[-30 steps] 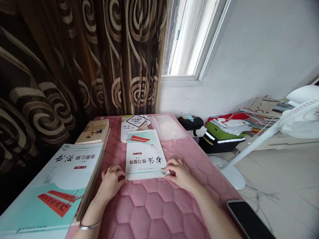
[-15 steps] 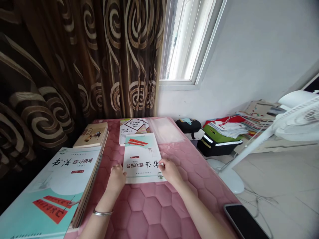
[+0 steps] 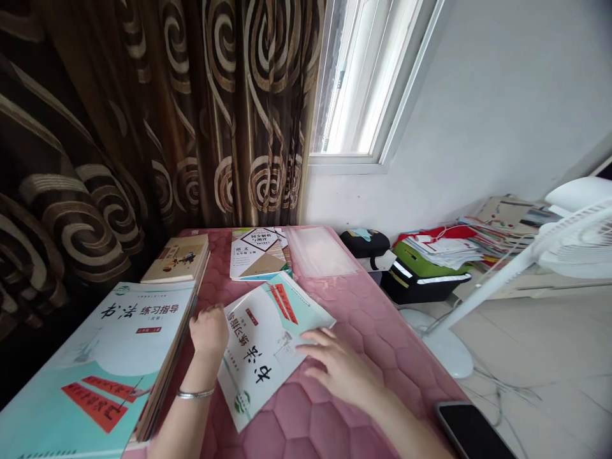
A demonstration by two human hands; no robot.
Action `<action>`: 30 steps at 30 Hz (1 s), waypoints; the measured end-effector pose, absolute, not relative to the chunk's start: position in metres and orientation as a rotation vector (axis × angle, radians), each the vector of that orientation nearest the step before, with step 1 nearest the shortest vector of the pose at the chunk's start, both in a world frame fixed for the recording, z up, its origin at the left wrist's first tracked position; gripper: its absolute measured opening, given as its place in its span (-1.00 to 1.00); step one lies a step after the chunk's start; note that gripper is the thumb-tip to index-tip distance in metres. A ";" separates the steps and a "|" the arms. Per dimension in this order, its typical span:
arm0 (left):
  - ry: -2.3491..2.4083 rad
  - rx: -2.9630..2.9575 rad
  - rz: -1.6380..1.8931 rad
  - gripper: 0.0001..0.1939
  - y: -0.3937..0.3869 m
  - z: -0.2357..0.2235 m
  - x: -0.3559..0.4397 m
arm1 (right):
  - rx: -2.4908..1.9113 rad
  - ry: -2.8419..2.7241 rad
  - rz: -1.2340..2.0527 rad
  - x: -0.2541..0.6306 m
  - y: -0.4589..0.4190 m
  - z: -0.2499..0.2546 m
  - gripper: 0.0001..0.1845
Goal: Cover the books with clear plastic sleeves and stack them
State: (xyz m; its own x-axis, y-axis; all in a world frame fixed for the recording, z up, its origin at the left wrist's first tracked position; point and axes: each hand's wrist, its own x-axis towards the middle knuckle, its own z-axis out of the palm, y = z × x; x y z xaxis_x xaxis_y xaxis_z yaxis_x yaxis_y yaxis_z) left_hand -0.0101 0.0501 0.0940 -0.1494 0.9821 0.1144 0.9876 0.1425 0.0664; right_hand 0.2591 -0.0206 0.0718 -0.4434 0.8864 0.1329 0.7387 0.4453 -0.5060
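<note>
A thin white and teal calligraphy booklet (image 3: 268, 344) lies turned at an angle on the pink quilted table cover (image 3: 306, 421). My left hand (image 3: 208, 331), with a silver bangle at the wrist, grips the booklet's left edge with curled fingers. My right hand (image 3: 335, 366) rests flat on its right side, fingers spread. A stack of the same booklets (image 3: 109, 357) sits at the left, close to my left hand.
A tan book (image 3: 178, 258), another workbook (image 3: 258, 254) and a clear plastic sleeve (image 3: 319, 251) lie at the table's far edge. A black phone (image 3: 473, 430) sits at the near right. A white fan (image 3: 549, 255), bags and paper piles stand on the floor to the right.
The booklet, which lay straight in front of me, has been turned counter-clockwise and pulled nearer. My left hand shifted to its left edge; my right hand moved onto its right side.
</note>
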 end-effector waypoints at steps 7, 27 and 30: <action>-1.971 -2.155 -0.648 -0.56 0.118 0.100 0.010 | -1.412 -2.431 0.386 0.288 0.012 0.041 -0.52; -1.784 -2.539 -0.431 -0.72 0.061 0.072 0.054 | -1.359 -2.289 0.207 0.288 0.025 0.012 -0.61; -1.640 -2.710 -0.381 -0.80 0.019 0.057 0.052 | -1.336 -2.276 0.189 0.287 0.022 0.013 -0.61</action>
